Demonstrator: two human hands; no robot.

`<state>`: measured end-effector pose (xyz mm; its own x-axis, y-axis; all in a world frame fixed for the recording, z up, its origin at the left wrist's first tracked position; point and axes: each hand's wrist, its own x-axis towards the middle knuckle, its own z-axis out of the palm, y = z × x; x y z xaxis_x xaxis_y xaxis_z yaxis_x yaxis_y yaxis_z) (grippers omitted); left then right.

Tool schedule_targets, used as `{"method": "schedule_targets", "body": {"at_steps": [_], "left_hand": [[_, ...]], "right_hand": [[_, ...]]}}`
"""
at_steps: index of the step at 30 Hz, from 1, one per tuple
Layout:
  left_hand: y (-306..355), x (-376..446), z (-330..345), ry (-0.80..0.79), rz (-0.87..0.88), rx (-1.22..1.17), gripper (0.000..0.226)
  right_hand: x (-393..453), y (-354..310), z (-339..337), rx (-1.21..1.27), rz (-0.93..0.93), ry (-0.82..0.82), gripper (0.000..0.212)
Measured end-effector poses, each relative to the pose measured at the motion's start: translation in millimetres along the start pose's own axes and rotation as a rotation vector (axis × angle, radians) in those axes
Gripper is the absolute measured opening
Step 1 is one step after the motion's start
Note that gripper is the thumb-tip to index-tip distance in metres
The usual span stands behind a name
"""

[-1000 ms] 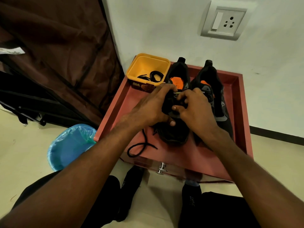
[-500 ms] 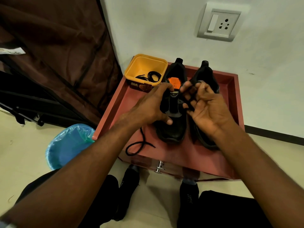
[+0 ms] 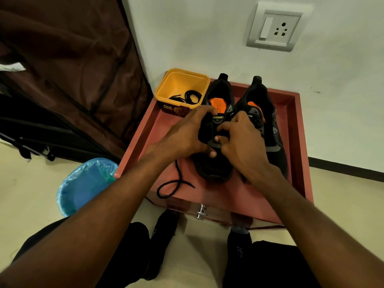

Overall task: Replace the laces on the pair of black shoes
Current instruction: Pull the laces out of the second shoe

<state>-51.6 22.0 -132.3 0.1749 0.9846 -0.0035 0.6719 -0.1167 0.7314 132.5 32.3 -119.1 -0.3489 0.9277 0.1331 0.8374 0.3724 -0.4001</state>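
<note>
Two black shoes with orange insoles stand side by side in a red tray [image 3: 295,142]. My left hand [image 3: 185,136] grips the left shoe [image 3: 216,169] across its upper. My right hand [image 3: 243,140] pinches at the eyelet area of that same shoe, fingers curled; the lace between them is hidden. The right shoe [image 3: 268,113] stands untouched behind my right hand. A loose black lace [image 3: 176,181] trails from under my left hand onto the tray's front. A yellow tub [image 3: 176,82] at the tray's back left holds coiled black laces [image 3: 192,96].
A blue-lined bin [image 3: 83,188] stands on the floor left of the tray. A brown fabric wardrobe [image 3: 62,69] fills the left side. The white wall with a socket plate [image 3: 274,30] lies right behind the tray. My socked feet [image 3: 164,235] rest below the tray's front.
My right hand has come back down from a raised, spread pose onto the left shoe's eyelets. The left hand has kept its grip on the shoe.
</note>
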Motion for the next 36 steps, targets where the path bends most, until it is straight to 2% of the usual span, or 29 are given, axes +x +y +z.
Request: {"method": "schedule_targets", "body": {"at_steps": [2, 4, 6, 9, 12, 13, 15, 17, 19, 21, 23, 27, 28, 30, 32, 34, 36], "left_hand": [[-1, -1, -1, -0.004, -0.003, -0.017, 0.103], [-2, -1, -2, -0.009, -0.012, -0.028, 0.104], [-1, -2, -3, -0.014, -0.018, -0.041, 0.105], [-1, -2, -3, -0.02, -0.032, -0.071, 0.106], [1, -3, -4, -0.019, -0.032, -0.077, 0.108], [1, -3, -4, -0.018, -0.029, -0.076, 0.107], [2, -3, -4, -0.012, -0.024, -0.076, 0.105], [1, -2, -3, -0.006, -0.019, -0.07, 0.105], [1, -2, -3, -0.004, -0.016, -0.062, 0.106], [0, -2, -2, -0.004, -0.013, -0.054, 0.107], [-1, -2, -2, -0.004, -0.008, -0.047, 0.107], [-1, -2, -2, -0.01, -0.011, -0.037, 0.105], [-1, -2, -2, -0.009, -0.011, -0.033, 0.105], [0, -2, -1, -0.007, -0.011, -0.028, 0.105], [0, -3, -1, -0.006, -0.011, -0.025, 0.105], [1, -4, -2, -0.006, -0.018, -0.028, 0.105], [2, -5, -4, -0.012, -0.03, -0.038, 0.105]], "right_hand": [[5, -1, 0, -0.034, -0.003, 0.004, 0.021], [11, 3, 1, 0.142, 0.033, 0.0, 0.012], [14, 5, -1, 0.495, 0.175, 0.016, 0.006], [10, 7, -14, 1.114, 0.436, -0.066, 0.017], [2, 17, -35, 1.758, 0.435, -0.199, 0.022], [0, 20, -40, 1.869, 0.436, -0.203, 0.022], [-2, 23, -40, 1.805, 0.473, -0.158, 0.021], [-2, 19, -34, 1.391, 0.434, -0.047, 0.016], [-1, 14, -26, 0.914, 0.276, 0.061, 0.018], [1, 11, -17, 0.532, 0.086, 0.046, 0.027], [4, 9, -6, 0.233, -0.024, -0.031, 0.033], [9, 5, 4, 0.007, -0.009, -0.075, 0.027], [9, 4, 4, 0.012, -0.005, -0.069, 0.022], [10, 5, 2, 0.19, 0.071, -0.029, 0.011], [11, 7, -1, 0.537, 0.229, -0.006, 0.009], [9, 6, -6, 0.887, 0.388, -0.023, 0.017], [6, 4, -14, 1.242, 0.457, -0.077, 0.023]]}}
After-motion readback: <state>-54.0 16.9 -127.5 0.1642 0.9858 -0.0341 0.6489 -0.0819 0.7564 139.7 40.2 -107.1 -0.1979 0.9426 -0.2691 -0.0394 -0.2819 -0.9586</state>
